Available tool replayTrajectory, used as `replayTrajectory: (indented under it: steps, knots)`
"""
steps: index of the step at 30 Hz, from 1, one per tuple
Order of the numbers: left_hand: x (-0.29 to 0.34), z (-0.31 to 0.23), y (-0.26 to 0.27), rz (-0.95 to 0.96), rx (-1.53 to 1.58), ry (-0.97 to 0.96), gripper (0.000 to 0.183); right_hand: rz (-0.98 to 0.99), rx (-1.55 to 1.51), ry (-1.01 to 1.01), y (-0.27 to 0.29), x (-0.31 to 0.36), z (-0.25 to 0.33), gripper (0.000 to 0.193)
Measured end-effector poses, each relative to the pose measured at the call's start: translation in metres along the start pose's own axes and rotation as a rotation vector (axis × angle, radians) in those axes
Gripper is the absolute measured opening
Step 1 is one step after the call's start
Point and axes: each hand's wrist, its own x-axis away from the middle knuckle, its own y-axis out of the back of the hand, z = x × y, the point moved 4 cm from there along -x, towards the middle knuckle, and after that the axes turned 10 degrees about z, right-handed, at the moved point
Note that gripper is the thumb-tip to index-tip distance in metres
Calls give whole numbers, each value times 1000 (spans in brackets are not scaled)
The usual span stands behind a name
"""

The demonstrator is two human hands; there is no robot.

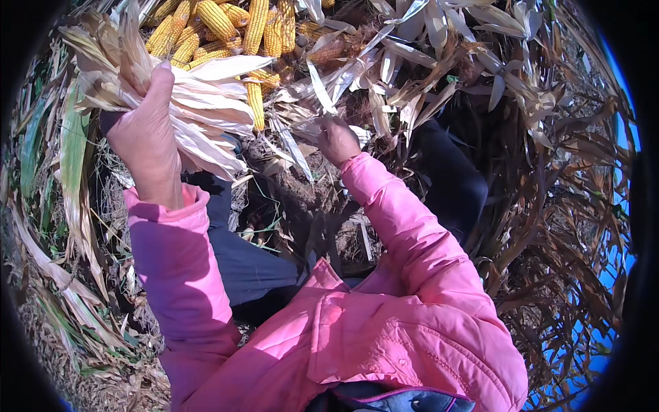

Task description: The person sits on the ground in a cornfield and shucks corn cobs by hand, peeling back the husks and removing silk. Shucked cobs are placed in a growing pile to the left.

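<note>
My left hand [146, 134] is raised at the left, wrapped round a bundle of dry, pale corn husks [209, 96]. The husks fan out on both sides of the fist, and the thumb presses on top of them. Whether an ear of corn is inside the bundle cannot be seen. Lower and nearer the middle, my right hand [338, 142] has its fingers curled together above the husk litter. A narrow husk strip [320, 89] ends close to its fingertips, but what those fingers hold, if anything, is hidden. Bare yellow corn ears [216, 22] are piled beyond my left hand.
Loose dry husks [439, 34] heap up at the far side. Dry corn stalks and leaves [549, 226] stand thick on the right, with greenish leaves [72, 144] at the left. My bent legs in dark trousers [247, 264] flank a patch of shaded soil [305, 196].
</note>
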Motion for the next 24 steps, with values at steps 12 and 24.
replayTrajectory:
  steps: [12,24]
  knots:
    - [9,-3,-12,265,-61,-43,40,-2,434,112,-66,31,-45,36]
    - [12,0,-22,334,-61,5,33,613,-63,-433,-33,24,-99,56]
